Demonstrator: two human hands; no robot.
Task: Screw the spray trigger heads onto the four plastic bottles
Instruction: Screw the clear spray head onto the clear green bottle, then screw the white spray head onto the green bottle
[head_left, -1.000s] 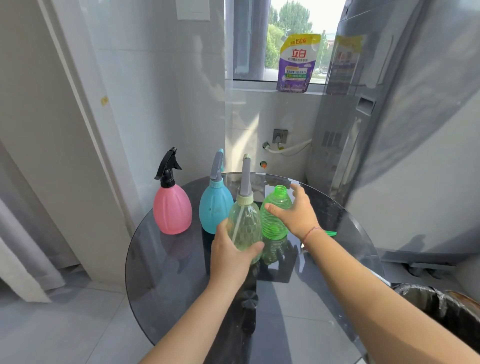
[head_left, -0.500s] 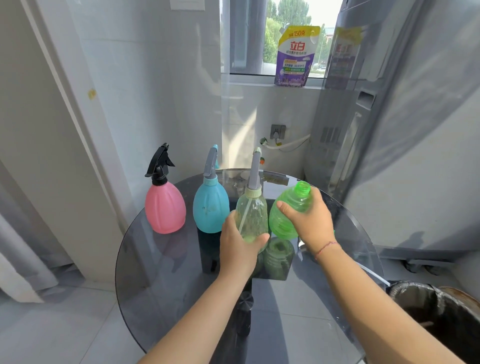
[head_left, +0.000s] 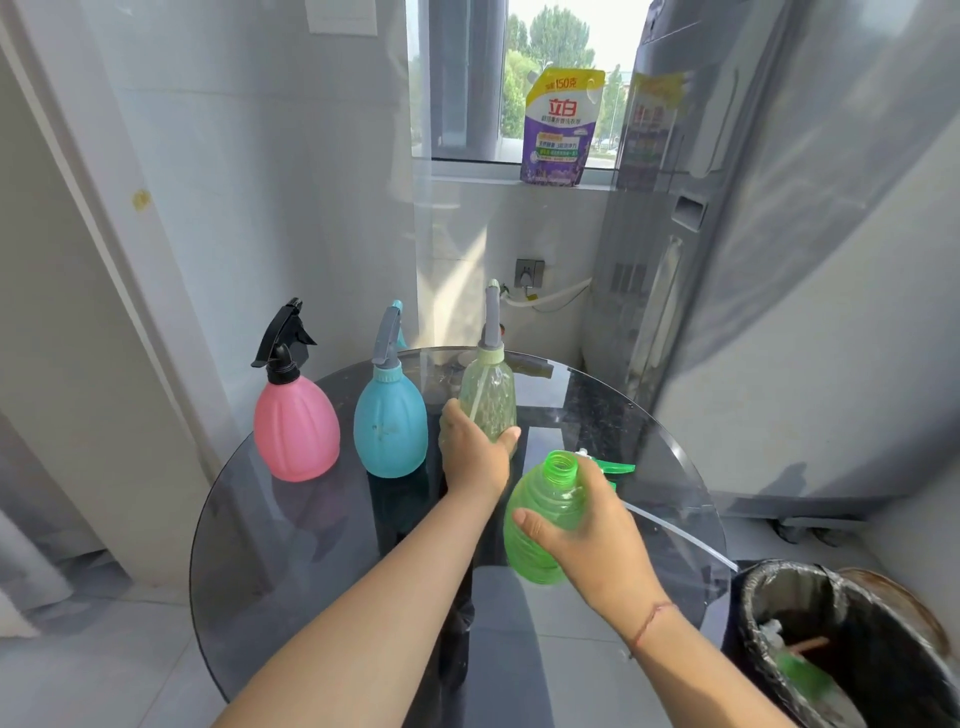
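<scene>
Round dark glass table (head_left: 291, 561) carrying three capped spray bottles and a loose green trigger head.

The pink bottle (head_left: 296, 426) is standing far to the left of the left hand's fingers (head_left: 506, 436); the blue bottle (head_left: 390, 428) is sitting just left of them; the pale clear bottle (head_left: 491, 397) is resting upright within their grasp; the green trigger head (head_left: 610, 467) is lying flat just beyond the right hand's fingers (head_left: 530, 519), its tube trailing toward the table's right rim.

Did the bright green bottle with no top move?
Yes. The bright green plastic bottle came toward the person, away from the pale green spray bottle, held in the right hand.
</scene>
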